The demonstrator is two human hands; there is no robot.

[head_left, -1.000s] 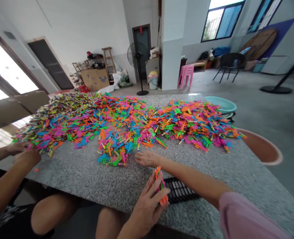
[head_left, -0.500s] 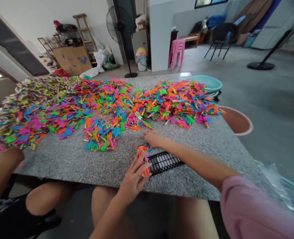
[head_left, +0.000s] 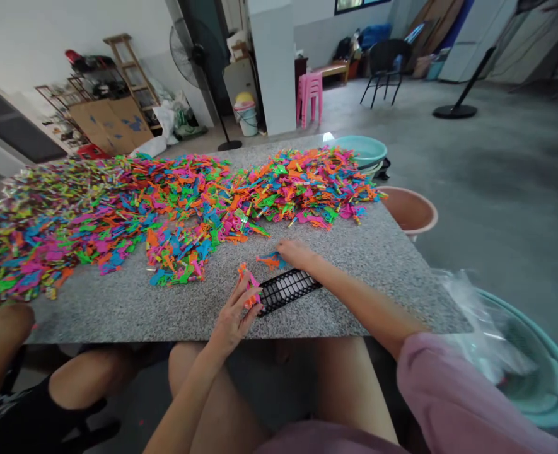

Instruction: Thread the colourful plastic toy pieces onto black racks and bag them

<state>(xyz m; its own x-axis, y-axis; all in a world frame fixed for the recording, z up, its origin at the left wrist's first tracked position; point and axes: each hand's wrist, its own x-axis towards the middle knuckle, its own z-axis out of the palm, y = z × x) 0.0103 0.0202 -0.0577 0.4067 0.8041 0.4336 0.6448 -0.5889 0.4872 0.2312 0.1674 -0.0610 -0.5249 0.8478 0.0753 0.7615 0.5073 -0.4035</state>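
Left hand [head_left: 229,317], just below the center of the frame, has its fingers clamped on a small bunch of pink and orange plastic pieces [head_left: 251,301], at the left end of a black rack [head_left: 288,287] with rows of slots. Right hand [head_left: 298,254], slightly above and to the right of it, reaches over the rack's far edge; its fingertips meet a few loose blue and orange pieces [head_left: 272,260], though whether they pinch them cannot be told. Both hands are over a speckled gray desk [head_left: 122,315]. Behind them, a broad heap of multicolored gun-shaped pieces [head_left: 179,189] stretches from the left edge to right of center. At the far left, another person's hand [head_left: 9,323] is partly cut off. An aqua basin [head_left: 366,149] and a brown basin [head_left: 408,214] stand beyond the desk's right side.
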